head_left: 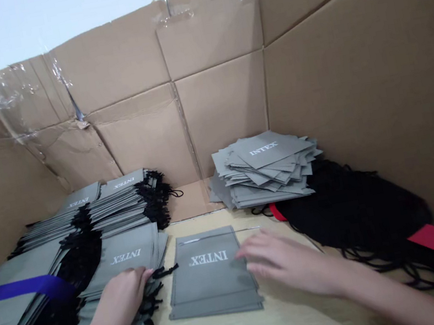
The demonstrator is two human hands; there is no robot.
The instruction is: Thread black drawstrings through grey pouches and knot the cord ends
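Right hand (287,263) open, fingertips just over the edge of a matte grey INTEX drawstring bag (209,273) lying flat mid-worktop (287,323). Left hand (123,298) on a stack of grey bags (126,257), grip hard to tell, knotted black cords (152,308) trailing beside it. Loose grey pile (264,168) at the far edge, against a corrugated cardboard wall (224,110).

A single flat fabric drawstring bag (209,276) lies on the wooden tabletop (287,323), between stacked bags (128,256) on the left and a loose pile (264,168) on the right, before a corrugated cardboard wall (225,116).
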